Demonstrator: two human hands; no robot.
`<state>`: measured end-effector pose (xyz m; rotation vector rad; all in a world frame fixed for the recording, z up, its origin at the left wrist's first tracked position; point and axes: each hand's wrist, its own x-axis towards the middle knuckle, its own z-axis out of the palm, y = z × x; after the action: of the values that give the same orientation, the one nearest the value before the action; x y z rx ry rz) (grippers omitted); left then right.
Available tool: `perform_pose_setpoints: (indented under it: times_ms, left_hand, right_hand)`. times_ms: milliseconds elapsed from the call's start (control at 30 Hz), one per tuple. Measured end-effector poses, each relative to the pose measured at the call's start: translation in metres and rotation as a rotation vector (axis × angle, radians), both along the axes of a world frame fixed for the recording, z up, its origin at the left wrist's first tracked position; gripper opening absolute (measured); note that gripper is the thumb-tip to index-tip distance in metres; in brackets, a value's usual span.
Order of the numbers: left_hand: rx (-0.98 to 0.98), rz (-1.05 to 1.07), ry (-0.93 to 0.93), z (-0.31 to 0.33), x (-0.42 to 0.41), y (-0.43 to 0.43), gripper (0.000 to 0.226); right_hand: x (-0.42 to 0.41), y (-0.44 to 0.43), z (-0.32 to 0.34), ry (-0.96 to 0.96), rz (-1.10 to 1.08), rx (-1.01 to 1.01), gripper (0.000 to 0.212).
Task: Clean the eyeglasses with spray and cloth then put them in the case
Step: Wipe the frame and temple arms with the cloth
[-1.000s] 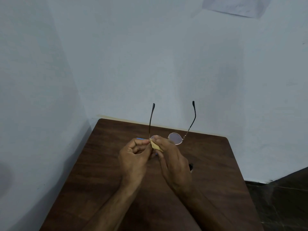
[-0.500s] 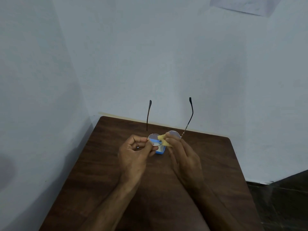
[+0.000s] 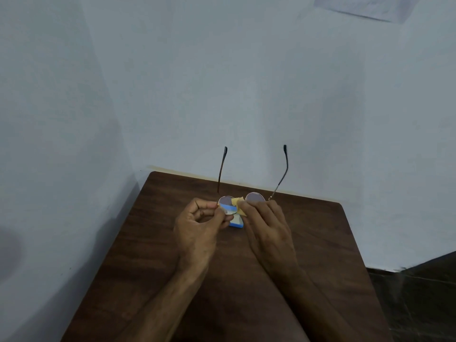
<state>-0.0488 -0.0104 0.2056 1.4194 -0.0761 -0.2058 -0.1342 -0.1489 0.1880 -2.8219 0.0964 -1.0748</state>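
The eyeglasses (image 3: 255,197) are held up above the far half of the desk (image 3: 308,243), between the person's two hands, with the round lenses low and facing the person. Their two dark side arms (image 3: 286,166) are unfolded and stand up and away toward the pale wall (image 3: 222,82).

The left hand (image 3: 197,225) is curled, and its thumb and forefinger pinch the frame at the outer edge of the left lens, by the hinge. The right hand (image 3: 267,225) is closed round a small yellow cloth (image 3: 238,202). Its fingertips press the cloth against the frame at the bridge and the inner side of the right lens. A corner of the cloth sticks up between the two lenses. How much of the cloth is tucked inside the right hand I cannot tell.

Just below the eyeglasses a small blue object (image 3: 235,222) with a lighter top lies on the desk, showing in the gap between the hands and partly through the left lens. Most of it is hidden by the fingers, so I cannot tell what it is.

The desk is dark brown wood with rounded far corners, pushed into the corner of the room. Both bare forearms reach in from the near edge. A sheet of paper (image 3: 357,6) is fixed high on the wall at the right, and a strip of dark floor (image 3: 419,292) shows to the right of the desk.
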Motion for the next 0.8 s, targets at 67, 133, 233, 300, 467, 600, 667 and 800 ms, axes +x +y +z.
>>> perform_pose_setpoints:
  times_ms: [67, 133, 233, 300, 467, 600, 667, 800]
  left_hand:
    - [0.011, 0.001, -0.009, -0.001, 0.000, 0.002, 0.016]
    - [0.038, 0.008, -0.038, -0.004, -0.002, 0.003, 0.016]
    - [0.134, 0.032, -0.150, -0.003, -0.004, 0.004, 0.019]
    - [0.136, 0.045, -0.161, -0.002, -0.002, 0.006, 0.021]
    - [0.124, 0.019, -0.177, -0.002, 0.003, 0.009, 0.040]
    - [0.149, 0.037, -0.217, -0.001, 0.003, 0.010, 0.048]
    - [0.150, 0.042, -0.214, -0.004, 0.003, 0.011, 0.047]
    - [0.170, 0.040, -0.282, -0.007, 0.004, 0.013, 0.043]
  right_hand:
    - [0.000, 0.001, 0.004, 0.024, -0.009, -0.004, 0.045]
    - [0.002, 0.002, 0.011, 0.020, -0.017, 0.030, 0.044]
    - [0.000, 0.003, 0.023, -0.008, -0.054, 0.149, 0.043]
    - [-0.001, 0.001, 0.034, -0.028, -0.093, 0.234, 0.042]
    - [0.010, 0.005, 0.038, 0.101, -0.159, 0.214, 0.041]
    - [0.010, 0.015, 0.027, 0.139, -0.163, 0.259, 0.027]
    - [0.012, 0.009, 0.029, 0.153, -0.222, 0.297, 0.028]
    - [0.019, 0.014, 0.030, 0.072, -0.208, 0.266, 0.016]
